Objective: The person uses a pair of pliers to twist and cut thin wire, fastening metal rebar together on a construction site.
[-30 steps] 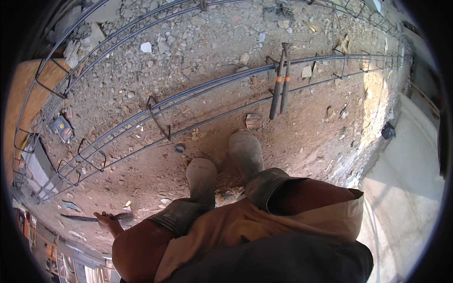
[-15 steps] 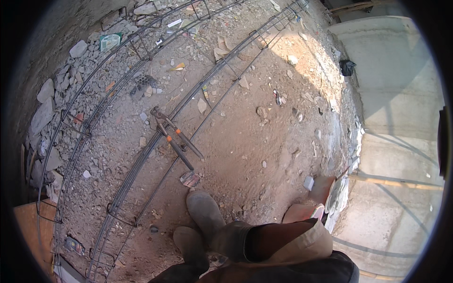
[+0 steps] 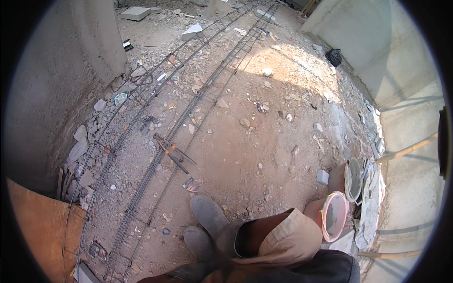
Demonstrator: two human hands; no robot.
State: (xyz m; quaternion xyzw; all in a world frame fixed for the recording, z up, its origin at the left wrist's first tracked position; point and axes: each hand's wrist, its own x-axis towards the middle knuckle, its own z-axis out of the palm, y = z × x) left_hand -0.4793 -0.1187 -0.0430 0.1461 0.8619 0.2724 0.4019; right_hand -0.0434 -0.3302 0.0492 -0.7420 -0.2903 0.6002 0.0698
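Neither of my hands shows in the picture. On the dirt floor, a long-handled cutting tool with orange bands on its dark handles lies across a long rebar cage. A second rebar cage runs alongside it to the left. I stand in grey boots just right of the nearer cage, one beige trouser leg showing at the bottom. A crumpled wrapper lies between the tool and my boots.
Two buckets stand at the right, a pinkish one and another behind it. Rubble lines the left wall. A plywood sheet leans at lower left. A bamboo pole meets the right wall; a black bag lies farther back.
The view has tilted up and shifted, bringing more of the far floor, left wall and both buckets into sight. The tool and the cages appear to lie where they were.
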